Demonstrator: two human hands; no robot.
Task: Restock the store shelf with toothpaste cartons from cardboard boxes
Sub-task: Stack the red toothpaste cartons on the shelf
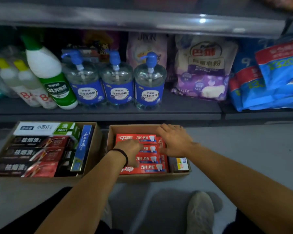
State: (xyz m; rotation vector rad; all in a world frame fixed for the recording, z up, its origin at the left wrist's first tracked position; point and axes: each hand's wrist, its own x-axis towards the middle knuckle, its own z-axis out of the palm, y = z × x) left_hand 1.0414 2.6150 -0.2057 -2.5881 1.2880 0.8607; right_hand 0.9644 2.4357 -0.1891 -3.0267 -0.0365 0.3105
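Two open cardboard boxes stand on the floor below the shelf. The right box (112, 130) holds several red toothpaste cartons (136, 138) laid flat. My left hand (128, 148), with a dark band at the wrist, reaches into that box with fingers curled down onto the red cartons; whether it grips one is hidden. My right hand (173, 141) lies over the cartons' right ends with fingers spread and relaxed. The left box (93, 149) holds black-and-red cartons (32, 154), a white-and-green carton (46, 128) and a blue carton (84, 146) on edge.
The bottom shelf (105, 114) carries blue pump bottles (117, 81), a green-and-white bottle (47, 73), small white bottles, a purple powder bag (205, 68) and blue packs (269, 85). My shoe (200, 211) is on the grey floor below the boxes.
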